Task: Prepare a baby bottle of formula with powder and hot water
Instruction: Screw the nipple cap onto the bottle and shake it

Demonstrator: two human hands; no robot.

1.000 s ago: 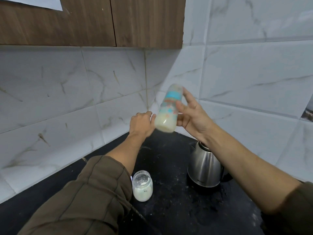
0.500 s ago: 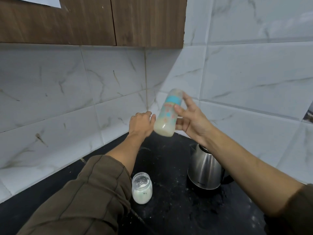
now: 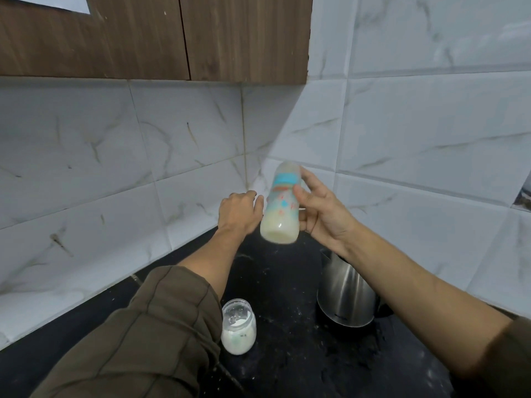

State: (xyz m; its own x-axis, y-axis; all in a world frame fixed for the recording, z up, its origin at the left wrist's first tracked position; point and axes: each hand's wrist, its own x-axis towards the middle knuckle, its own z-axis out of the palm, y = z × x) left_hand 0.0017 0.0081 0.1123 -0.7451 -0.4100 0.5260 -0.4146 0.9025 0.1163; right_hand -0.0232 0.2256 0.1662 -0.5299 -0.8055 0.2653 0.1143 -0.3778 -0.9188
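A baby bottle (image 3: pixel 280 208) with a blue and orange print, its lower part full of milky liquid, hangs tilted in the air above the black counter (image 3: pixel 287 282), base toward me. My right hand (image 3: pixel 321 214) grips it from the right, thumb across the print. My left hand (image 3: pixel 238 211) hovers just left of the bottle with its fingers curled away from me. Its thumb is close to the bottle's side and its palm is hidden. The bottle's top end is blurred.
A small glass jar (image 3: pixel 238 326) of white powder stands on the counter beside my left sleeve. A steel kettle (image 3: pixel 344 294) sits under my right forearm. Marble-tiled walls meet in a corner behind, under a wooden cabinet (image 3: pixel 172 35).
The bottle and my right hand have dropped a little lower, with the bottle blurred by motion. My left hand stays in the same spot.
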